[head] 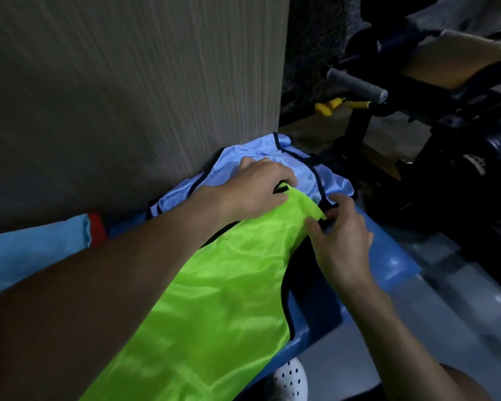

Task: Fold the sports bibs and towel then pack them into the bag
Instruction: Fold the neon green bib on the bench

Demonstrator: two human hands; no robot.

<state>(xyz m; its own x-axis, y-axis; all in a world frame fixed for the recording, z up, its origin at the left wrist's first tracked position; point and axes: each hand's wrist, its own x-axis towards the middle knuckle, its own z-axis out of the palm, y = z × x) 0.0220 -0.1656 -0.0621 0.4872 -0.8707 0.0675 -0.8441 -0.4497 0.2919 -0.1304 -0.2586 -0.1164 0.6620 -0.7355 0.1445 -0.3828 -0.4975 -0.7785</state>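
Note:
A neon green sports bib (214,285) with black trim lies spread along a blue padded bench (394,256). My left hand (258,192) grips one of its shoulder straps at the far end. My right hand (339,235) pinches the other strap beside it. Behind both hands a light blue bib (272,157) with dark trim lies crumpled against the wall. A light blue cloth with a red edge (41,244) lies at the left, partly hidden by my left forearm. No bag can be seen.
A grey textured wall (128,96) rises right behind the bench. Dark gym equipment (446,125) with a grey handle grip (356,82) and yellow parts stands to the right. A white perforated shoe (289,377) shows on the grey floor below the bench edge.

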